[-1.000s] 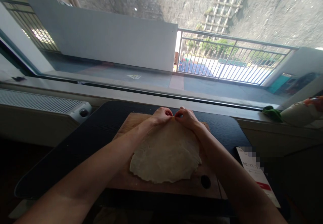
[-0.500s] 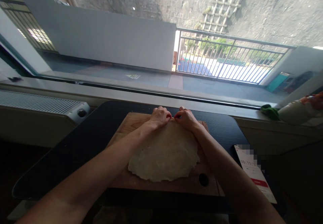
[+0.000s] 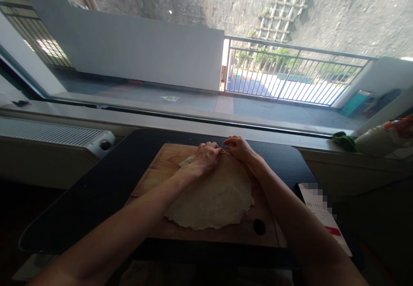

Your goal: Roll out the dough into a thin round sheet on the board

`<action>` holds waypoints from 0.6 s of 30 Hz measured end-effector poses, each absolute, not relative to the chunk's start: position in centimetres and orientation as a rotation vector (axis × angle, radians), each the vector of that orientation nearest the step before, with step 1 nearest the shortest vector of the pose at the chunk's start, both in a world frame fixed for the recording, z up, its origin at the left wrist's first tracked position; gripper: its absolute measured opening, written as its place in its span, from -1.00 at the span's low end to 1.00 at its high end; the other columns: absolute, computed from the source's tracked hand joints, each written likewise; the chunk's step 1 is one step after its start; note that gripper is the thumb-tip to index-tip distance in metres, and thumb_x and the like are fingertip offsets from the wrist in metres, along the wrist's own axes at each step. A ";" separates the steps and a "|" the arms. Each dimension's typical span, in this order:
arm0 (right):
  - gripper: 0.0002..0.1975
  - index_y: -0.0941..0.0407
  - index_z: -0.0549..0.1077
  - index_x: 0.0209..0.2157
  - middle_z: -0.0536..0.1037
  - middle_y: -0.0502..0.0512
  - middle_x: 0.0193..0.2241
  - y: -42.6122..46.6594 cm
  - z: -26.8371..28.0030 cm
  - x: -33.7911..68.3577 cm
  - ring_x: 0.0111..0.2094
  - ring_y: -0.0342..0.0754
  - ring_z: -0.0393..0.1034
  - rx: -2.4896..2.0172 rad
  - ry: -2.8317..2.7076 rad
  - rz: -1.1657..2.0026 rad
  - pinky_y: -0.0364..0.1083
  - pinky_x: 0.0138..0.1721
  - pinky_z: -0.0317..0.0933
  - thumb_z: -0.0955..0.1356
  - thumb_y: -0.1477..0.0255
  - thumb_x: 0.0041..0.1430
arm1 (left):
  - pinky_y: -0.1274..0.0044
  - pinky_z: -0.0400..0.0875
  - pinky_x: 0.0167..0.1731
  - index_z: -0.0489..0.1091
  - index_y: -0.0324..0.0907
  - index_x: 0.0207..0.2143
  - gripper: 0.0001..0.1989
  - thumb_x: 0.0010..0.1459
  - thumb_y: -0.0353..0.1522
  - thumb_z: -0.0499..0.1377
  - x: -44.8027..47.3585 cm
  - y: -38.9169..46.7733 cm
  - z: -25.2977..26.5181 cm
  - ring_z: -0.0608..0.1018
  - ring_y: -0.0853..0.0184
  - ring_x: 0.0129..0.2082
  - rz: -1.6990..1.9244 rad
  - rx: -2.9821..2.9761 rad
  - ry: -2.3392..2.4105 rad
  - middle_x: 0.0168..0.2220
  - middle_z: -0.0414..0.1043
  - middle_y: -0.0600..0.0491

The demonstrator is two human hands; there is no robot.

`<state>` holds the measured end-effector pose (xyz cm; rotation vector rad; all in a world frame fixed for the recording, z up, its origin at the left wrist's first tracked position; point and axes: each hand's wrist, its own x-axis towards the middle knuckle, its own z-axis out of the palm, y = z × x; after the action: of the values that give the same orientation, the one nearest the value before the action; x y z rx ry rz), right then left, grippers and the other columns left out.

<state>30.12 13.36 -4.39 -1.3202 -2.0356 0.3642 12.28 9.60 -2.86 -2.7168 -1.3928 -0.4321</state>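
A thin, pale sheet of rolled-out dough (image 3: 213,198) lies on a wooden cutting board (image 3: 161,159), its near edge ragged. At the far edge of the sheet, my left hand (image 3: 208,155) has its fingers bent down and closed on the dough. My right hand (image 3: 239,149) is close beside it, its fingers curled at the same edge in a pinch. Both fingertips are partly hidden behind the hands. To the left of my left hand, a small flap of the dough's edge shows.
The board rests on a dark table (image 3: 106,182). A phone (image 3: 325,221) showing a timer lies at the table's right side. Behind stand a windowsill (image 3: 180,124) and, left, a radiator (image 3: 61,133). A green cloth (image 3: 344,141) and white pot (image 3: 371,142) sit on the sill at right.
My left hand has shifted slightly right and nearer to me, uncovering a flap of dough at its left. My right hand stays at the far edge, its fingers slightly raised.
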 end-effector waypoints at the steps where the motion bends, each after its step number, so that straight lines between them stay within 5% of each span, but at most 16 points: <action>1: -0.75 0.09 0.52 -0.28 0.48 0.04 -0.26 13.2 -4.3 30.1 -0.19 -0.12 0.33 -1.324 -1.995 0.365 -0.14 -0.09 0.17 0.25 0.54 0.07 | 0.40 0.19 -0.19 0.44 -0.07 -0.21 -0.68 0.24 -0.28 -0.10 12.5 9.3 -2.9 0.37 0.26 -0.21 -0.418 -2.709 -1.403 -0.22 0.37 -0.02; 7: -0.64 0.04 0.36 0.00 0.35 0.11 -0.03 9.3 -3.0 31.3 -0.06 -0.06 0.28 -1.564 -1.944 0.319 -0.11 -0.06 0.15 0.27 0.35 0.14 | 0.25 0.06 0.00 0.35 -0.01 -0.08 -0.63 0.23 -0.15 -0.13 13.0 8.0 -2.6 0.33 0.15 -0.07 -0.347 -2.661 -1.507 -0.11 0.33 -0.03; 18: -0.62 0.01 0.30 0.07 0.38 0.13 -0.07 1.8 -2.7 34.6 -0.06 -0.01 0.23 -1.793 -2.061 0.201 -0.11 -0.05 0.06 0.22 0.31 0.22 | 0.05 -0.19 0.09 0.28 -0.05 0.04 -0.53 0.20 -0.09 -0.14 14.1 6.5 -2.6 0.30 0.05 0.02 -0.256 -2.660 -1.510 -0.02 0.32 -0.11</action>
<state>34.61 1.85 -2.66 -1.7933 -2.0605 0.2009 14.08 6.48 -2.62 -2.6597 -1.5099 -0.2556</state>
